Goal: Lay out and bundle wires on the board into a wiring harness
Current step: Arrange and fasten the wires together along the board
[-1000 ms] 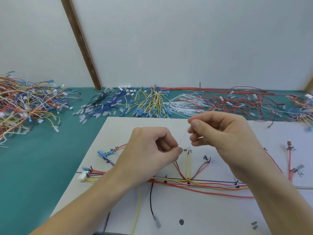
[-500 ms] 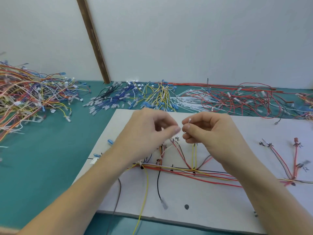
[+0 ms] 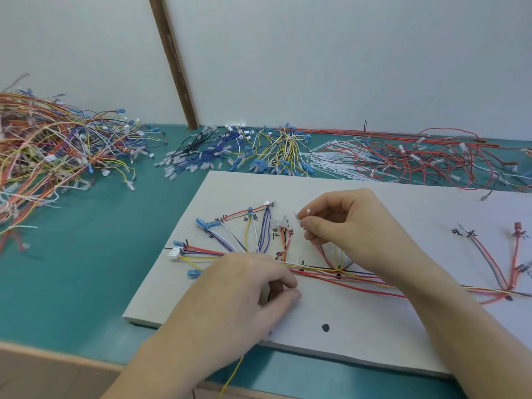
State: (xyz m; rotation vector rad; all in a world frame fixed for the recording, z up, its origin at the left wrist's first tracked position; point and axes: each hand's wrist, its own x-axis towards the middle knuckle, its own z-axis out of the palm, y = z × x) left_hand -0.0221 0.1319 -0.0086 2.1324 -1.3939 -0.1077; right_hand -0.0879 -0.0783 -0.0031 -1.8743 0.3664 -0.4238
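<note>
A flat, pale grey board (image 3: 374, 321) lies on a teal-covered bench (image 3: 72, 283). Thin, glossy insulated wires (image 3: 354, 280) in red, yellow, orange, purple and white run across the board in a long horizontal trunk, with short branches fanning upward to blue and clear plastic terminals. The right hand (image 3: 351, 226) hovers above the board, thumb and forefinger pinching a slim white cable tie (image 3: 307, 212) by its small head. The left hand (image 3: 247, 289) rests on the trunk, fingers curled and pinched together; what they hold cannot be seen. Behind the board, loose wires lie sorted in heaps: a multicoloured tangle (image 3: 51, 156), blue and yellow bunches (image 3: 253, 151), straight white cable ties (image 3: 334, 162) and looping red wires (image 3: 417, 159)
</note>
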